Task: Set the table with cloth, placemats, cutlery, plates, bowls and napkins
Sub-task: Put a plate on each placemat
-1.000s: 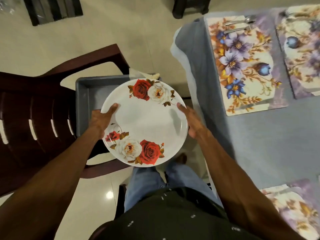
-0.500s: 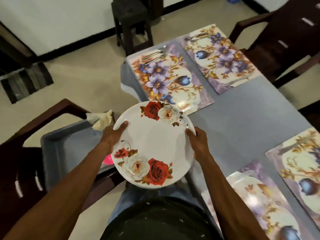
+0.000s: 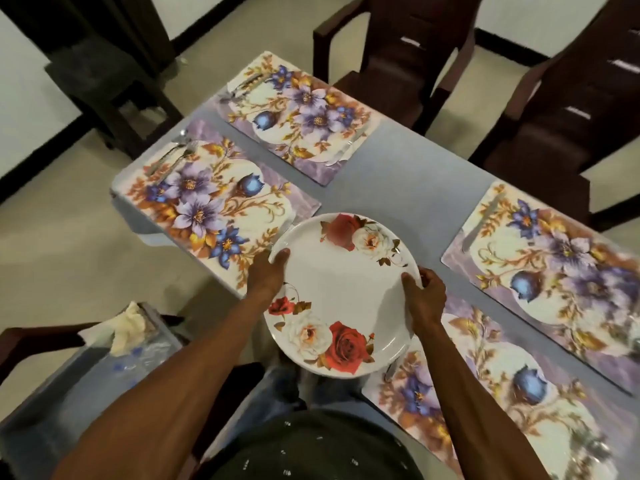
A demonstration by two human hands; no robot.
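While the plate point(image 3: 341, 292) is held over the surface's point(image 3: 408, 174) near edge, its rim is gripped by both hands: L hand point(image 3: 268, 275) w/ thumb on top, R hand point(image 3: 427, 296) w/ fingers curled under. Four mats w/ cutlery are laid around; nearest mat point(image 3: 491, 393) is partly overlapped.

Two dark brown plastic armchairs stand at the far side of the tabletop, one point(image 3: 391, 53) near the top centre and one point(image 3: 571, 105) at the right. A dark wooden stool point(image 3: 104, 74) stands on the beige tiled floor point(image 3: 69, 271) at upper left. A grey plastic bin point(image 3: 62, 386) sits at lower left.
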